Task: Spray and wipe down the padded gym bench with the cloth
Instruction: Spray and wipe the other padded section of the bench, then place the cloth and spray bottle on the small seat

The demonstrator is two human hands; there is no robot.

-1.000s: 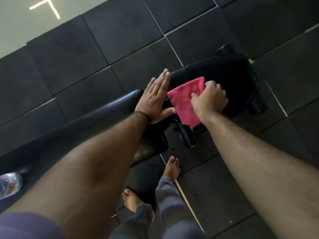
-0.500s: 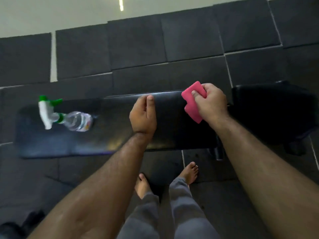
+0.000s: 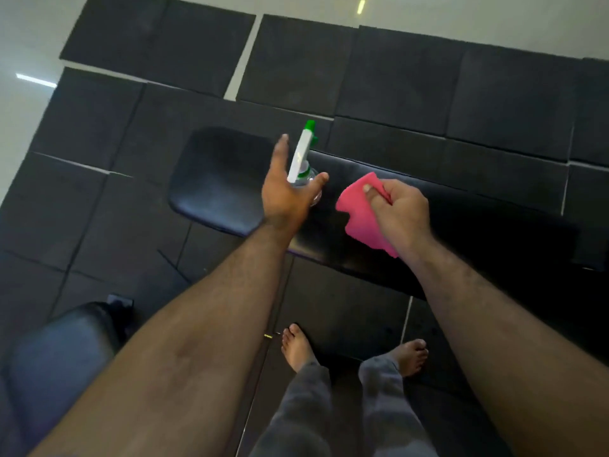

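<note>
Bench (image 3: 217, 186) pad black, on floor mats (image 3: 395, 77). Left hand (image 3: 285, 196) spread open over spray bottle (image 3: 301, 159) lying on the pad, not gripping. Right hand (image 3: 400, 214) pinches pink cloth (image 3: 359, 216) above the pad.

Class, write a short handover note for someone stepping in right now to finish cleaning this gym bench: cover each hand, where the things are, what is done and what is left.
Left hand: open, fingers spread, reaching over the spray bottle, not gripping it.
Right hand: pinches the pink cloth over the bench.
Things: bottle lies on the bench pad, nozzle pointing away.
Done: cannot tell how much is already wiped.
Left: probably pick up the bottle, spray the pad, then wipe along it with the cloth.
</note>
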